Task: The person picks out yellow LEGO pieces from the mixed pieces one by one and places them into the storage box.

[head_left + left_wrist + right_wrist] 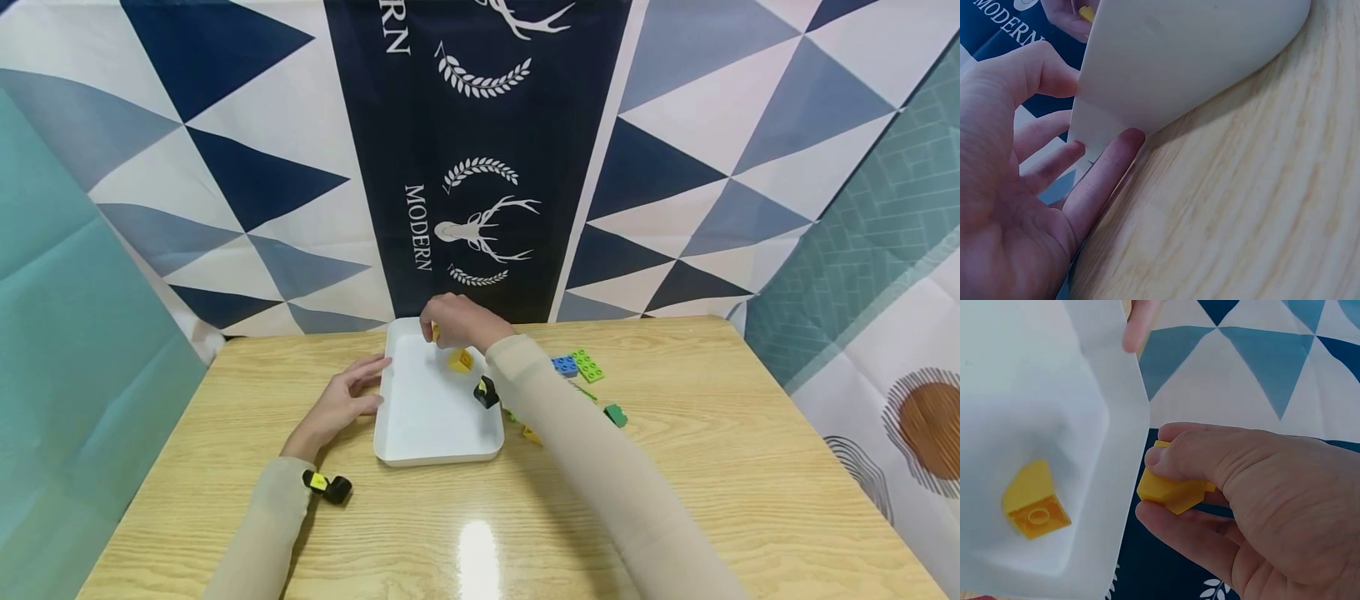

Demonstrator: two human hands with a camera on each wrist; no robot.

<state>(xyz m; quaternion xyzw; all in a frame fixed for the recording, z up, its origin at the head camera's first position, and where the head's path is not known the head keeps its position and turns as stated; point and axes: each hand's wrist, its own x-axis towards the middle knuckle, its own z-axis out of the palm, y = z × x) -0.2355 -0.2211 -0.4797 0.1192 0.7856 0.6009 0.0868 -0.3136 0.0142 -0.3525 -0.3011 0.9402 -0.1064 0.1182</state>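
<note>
My right hand (459, 321) pinches a yellow toy brick (1172, 484) between thumb and fingers. In the head view it is over the far end of a white tray (420, 417). Inside the tray, another yellow toy brick (461, 360) lies tipped, its hollow underside showing in the right wrist view. At the tray's left side, my left hand (343, 406) touches the outer wall with its fingertips. Those fingers are spread and only gently bent in the left wrist view.
Right of the tray lie a blue brick (564, 366), a lime green brick (587, 365) and a dark green brick (615, 415). A yellow piece (532, 436) is partly hidden by my right sleeve (577, 450). Patterned cloth (300, 167) hangs behind the wooden table (390, 533).
</note>
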